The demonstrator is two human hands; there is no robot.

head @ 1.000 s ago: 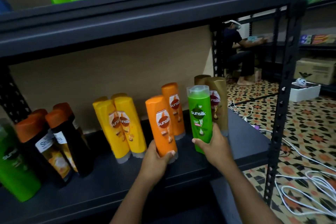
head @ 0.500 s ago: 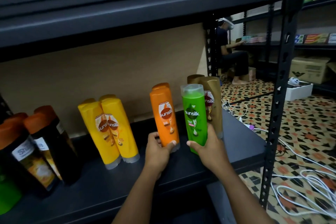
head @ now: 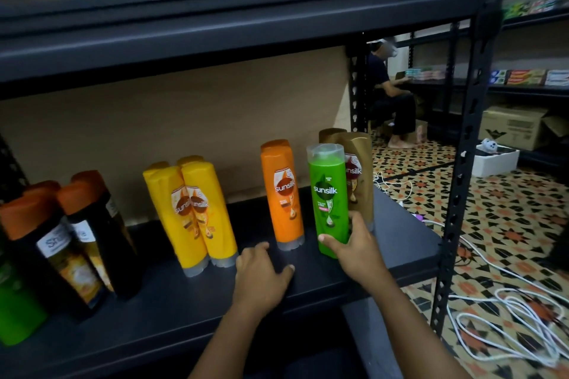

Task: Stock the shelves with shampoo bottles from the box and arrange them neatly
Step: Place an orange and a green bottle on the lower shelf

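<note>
My right hand (head: pixel 357 248) grips the lower part of a green Sunsilk bottle (head: pixel 328 194), which stands upright on the dark shelf (head: pixel 400 243) in front of two gold bottles (head: pixel 358 169). An orange bottle (head: pixel 282 191) stands just left of it, with another hidden directly behind. My left hand (head: pixel 261 274) hovers below the orange bottle with fingers loosely spread, holding nothing. Further left stand yellow bottles (head: pixel 197 212), black bottles with orange caps (head: pixel 77 240) and a green bottle (head: pixel 15 311) at the frame edge.
The upper shelf (head: pixel 246 24) carries green and teal bottles. A black upright post (head: pixel 462 163) bounds the shelf on the right. White cables (head: pixel 508 317) lie on the patterned floor. A person sits at far shelves beside cardboard boxes (head: pixel 514 126).
My left hand has let go of the front orange bottle, now lined up with the rear one, and drawn back. The green bottle has stayed in my right hand near the gold bottles.
</note>
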